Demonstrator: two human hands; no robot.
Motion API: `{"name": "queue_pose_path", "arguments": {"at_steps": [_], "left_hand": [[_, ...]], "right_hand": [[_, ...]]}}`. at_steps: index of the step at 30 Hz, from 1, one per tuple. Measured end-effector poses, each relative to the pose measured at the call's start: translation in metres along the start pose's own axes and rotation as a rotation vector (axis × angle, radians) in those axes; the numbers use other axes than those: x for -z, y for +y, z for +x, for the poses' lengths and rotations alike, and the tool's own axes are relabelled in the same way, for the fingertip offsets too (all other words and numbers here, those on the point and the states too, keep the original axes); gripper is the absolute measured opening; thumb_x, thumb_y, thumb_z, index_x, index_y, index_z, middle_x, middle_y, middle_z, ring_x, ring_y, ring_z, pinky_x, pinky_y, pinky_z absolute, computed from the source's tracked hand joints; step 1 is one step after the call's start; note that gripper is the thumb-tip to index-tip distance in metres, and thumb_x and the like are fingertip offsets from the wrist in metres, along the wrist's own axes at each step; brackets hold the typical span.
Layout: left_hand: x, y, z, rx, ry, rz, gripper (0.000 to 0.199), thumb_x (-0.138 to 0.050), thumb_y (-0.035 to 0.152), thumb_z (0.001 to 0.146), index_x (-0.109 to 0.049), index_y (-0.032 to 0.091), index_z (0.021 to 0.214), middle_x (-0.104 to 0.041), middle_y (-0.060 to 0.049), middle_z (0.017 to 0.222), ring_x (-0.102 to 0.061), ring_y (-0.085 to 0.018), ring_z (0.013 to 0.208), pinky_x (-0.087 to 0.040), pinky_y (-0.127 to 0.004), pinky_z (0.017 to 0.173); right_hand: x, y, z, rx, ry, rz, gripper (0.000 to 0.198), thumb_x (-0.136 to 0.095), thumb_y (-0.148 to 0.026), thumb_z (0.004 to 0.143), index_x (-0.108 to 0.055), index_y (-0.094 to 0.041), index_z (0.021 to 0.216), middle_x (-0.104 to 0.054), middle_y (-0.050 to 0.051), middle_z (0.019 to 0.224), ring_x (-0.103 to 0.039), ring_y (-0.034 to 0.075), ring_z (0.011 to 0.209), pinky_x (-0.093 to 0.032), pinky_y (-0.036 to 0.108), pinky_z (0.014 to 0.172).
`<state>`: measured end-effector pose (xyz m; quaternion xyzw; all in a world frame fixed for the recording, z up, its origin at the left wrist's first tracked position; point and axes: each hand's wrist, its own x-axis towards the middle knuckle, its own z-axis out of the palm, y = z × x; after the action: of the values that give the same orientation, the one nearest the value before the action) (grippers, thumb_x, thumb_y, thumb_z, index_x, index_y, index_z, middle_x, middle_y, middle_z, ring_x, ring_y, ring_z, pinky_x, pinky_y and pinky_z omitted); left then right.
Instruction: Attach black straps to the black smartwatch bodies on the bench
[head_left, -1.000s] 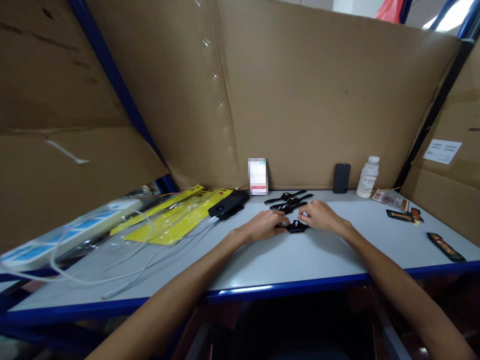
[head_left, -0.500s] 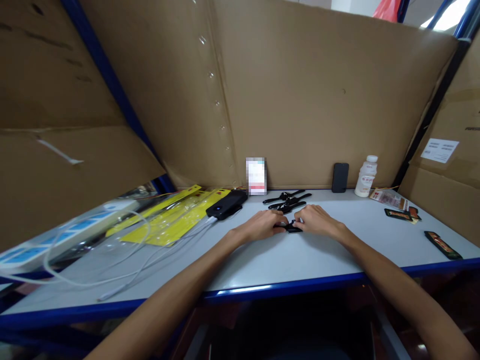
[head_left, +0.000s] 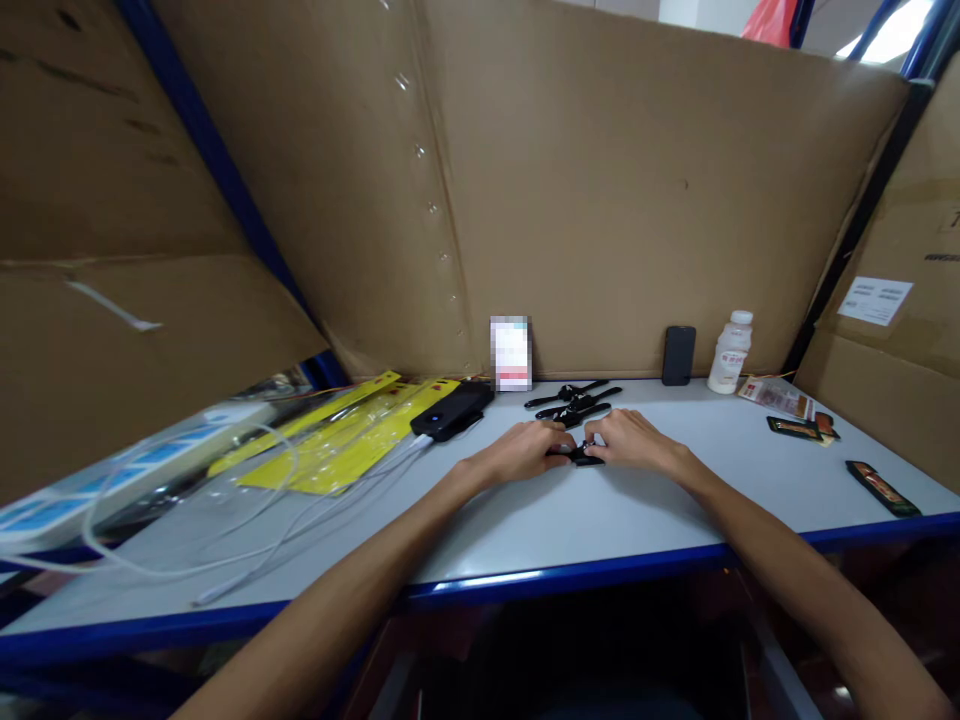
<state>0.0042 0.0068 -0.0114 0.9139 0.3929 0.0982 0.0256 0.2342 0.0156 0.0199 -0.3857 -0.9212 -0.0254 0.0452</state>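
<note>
Both hands meet over a black spokeshave (head_left: 589,458) lying low on the grey tabletop. My left hand (head_left: 529,450) has its fingers curled around the left end. From the other side, my right hand (head_left: 628,440) pinches near the middle and right part. The fingers cover much of the tool, so its exact pose is hard to make out. Just behind the hands, several similar black spokeshaves (head_left: 576,402) with long handles and metal parts at the centre lie close together on the table (head_left: 510,540).
Left are a white power strip (head_left: 135,470), yellow packaging (head_left: 337,440), a black power bank (head_left: 452,410) and white cables (head_left: 262,545). A lit screen (head_left: 511,355), a dark phone (head_left: 679,356) and a bottle (head_left: 730,355) stand along the cardboard wall (head_left: 600,220). Small packets (head_left: 883,488) lie right.
The view has shifted very slightly. Both hands stay on the spokeshave in nearly the same place, with no clear movement of other things.
</note>
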Motion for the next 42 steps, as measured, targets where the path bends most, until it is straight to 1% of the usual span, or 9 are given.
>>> {"name": "queue_pose_path", "arguments": {"at_steps": [5,9,12,15,20,26,30,35,42], "left_hand": [[-0.001,-0.001,0.000,-0.007,0.002,-0.013,0.020,-0.060,0.022,0.094,-0.073,0.025,0.110,-0.070,-0.005,0.105,-0.067,-0.023,0.095,-0.047,-0.027,0.076],[-0.001,-0.002,0.000,0.003,0.000,-0.020,0.020,-0.061,0.023,0.094,-0.073,0.025,0.110,-0.070,-0.006,0.105,-0.067,-0.023,0.095,-0.046,-0.027,0.076],[-0.002,-0.001,0.000,0.006,0.005,-0.007,0.020,-0.061,0.023,0.094,-0.073,0.025,0.110,-0.070,-0.006,0.105,-0.067,-0.023,0.095,-0.046,-0.028,0.076],[-0.001,-0.001,0.000,0.009,0.002,-0.002,0.022,-0.061,0.023,0.094,-0.073,0.025,0.112,-0.069,-0.006,0.107,-0.067,-0.023,0.095,-0.046,-0.028,0.076],[-0.001,-0.001,0.000,0.008,-0.004,-0.006,0.020,-0.062,0.021,0.093,-0.073,0.025,0.110,-0.070,-0.005,0.105,-0.068,-0.023,0.095,-0.045,-0.027,0.074],[-0.001,-0.001,0.001,0.005,0.002,-0.008,0.019,-0.062,0.021,0.094,-0.073,0.026,0.108,-0.070,-0.004,0.104,-0.067,-0.022,0.095,-0.045,-0.026,0.074],[0.000,0.001,0.001,0.021,-0.015,0.014,0.020,-0.063,0.021,0.094,-0.073,0.026,0.111,-0.070,-0.005,0.106,-0.068,-0.022,0.095,-0.045,-0.026,0.073],[0.000,0.001,0.001,0.018,-0.001,0.011,0.019,-0.063,0.021,0.094,-0.073,0.025,0.109,-0.070,-0.005,0.105,-0.067,-0.021,0.093,-0.046,-0.026,0.075],[-0.001,0.002,0.000,-0.003,0.011,0.030,0.017,-0.061,0.020,0.095,-0.074,0.024,0.107,-0.070,-0.005,0.102,-0.068,-0.022,0.094,-0.047,-0.027,0.077]], "right_hand": [[-0.001,-0.007,-0.001,-0.027,0.007,-0.040,0.025,-0.055,-0.032,0.100,-0.075,-0.018,0.098,-0.077,0.012,0.094,-0.069,0.023,0.086,-0.035,0.028,0.067],[-0.003,-0.003,0.001,-0.023,0.026,0.073,0.027,-0.055,-0.034,0.100,-0.076,-0.019,0.089,-0.075,0.007,0.085,-0.065,0.019,0.078,-0.030,0.027,0.062],[-0.004,0.003,0.002,-0.029,0.043,0.158,0.018,-0.064,-0.032,0.094,-0.077,-0.022,0.102,-0.073,0.004,0.083,-0.061,0.016,0.075,-0.029,0.025,0.063],[-0.004,0.007,0.002,0.005,0.045,0.178,0.027,-0.069,-0.027,0.090,-0.074,-0.026,0.116,-0.072,0.002,0.085,-0.060,0.016,0.075,-0.029,0.024,0.064],[-0.005,0.009,0.002,0.017,0.040,0.146,0.022,-0.068,-0.025,0.091,-0.076,-0.027,0.110,-0.074,0.003,0.087,-0.064,0.018,0.078,-0.031,0.025,0.064],[-0.006,0.009,0.002,0.018,0.040,0.097,0.020,-0.068,-0.030,0.093,-0.075,-0.025,0.111,-0.076,0.006,0.090,-0.069,0.021,0.084,-0.035,0.026,0.066],[-0.007,0.007,0.003,0.026,0.039,0.005,0.022,-0.065,-0.032,0.096,-0.073,-0.021,0.113,-0.077,0.009,0.094,-0.071,0.024,0.089,-0.038,0.027,0.068],[-0.005,0.002,0.003,0.025,0.001,-0.089,0.026,-0.058,-0.035,0.101,-0.068,-0.018,0.117,-0.077,0.013,0.100,-0.072,0.027,0.093,-0.042,0.029,0.072],[-0.002,-0.010,0.001,0.001,-0.055,-0.156,0.030,-0.046,-0.034,0.106,-0.064,-0.015,0.121,-0.077,0.015,0.101,-0.073,0.029,0.096,-0.045,0.031,0.075]]}}
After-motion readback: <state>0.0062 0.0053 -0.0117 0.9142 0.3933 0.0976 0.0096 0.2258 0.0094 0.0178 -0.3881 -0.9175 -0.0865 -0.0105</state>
